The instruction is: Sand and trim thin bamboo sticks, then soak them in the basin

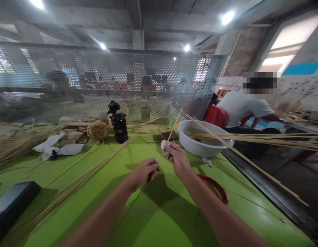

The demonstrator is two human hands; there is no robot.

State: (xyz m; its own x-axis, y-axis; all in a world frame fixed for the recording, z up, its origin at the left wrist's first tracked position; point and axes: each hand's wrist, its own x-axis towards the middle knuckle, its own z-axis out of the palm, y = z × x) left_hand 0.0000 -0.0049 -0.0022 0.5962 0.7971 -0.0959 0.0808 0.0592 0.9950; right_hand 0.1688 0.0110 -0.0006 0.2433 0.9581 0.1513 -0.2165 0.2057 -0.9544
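White basin point(195, 145), black bottle point(119, 128), held strip point(175, 123)

Strip point(175, 124), 1: slender, straw-coloured; slants upward past the right hand point(177, 158), far end free. Nearer length, thinner-looking and darker, trails from the curled left hand point(146, 170) toward the near side. Wad point(164, 145), 1: white, crumpled; pinched in the right hand's fingertips against the strip; whether wrapped around it, unclear.
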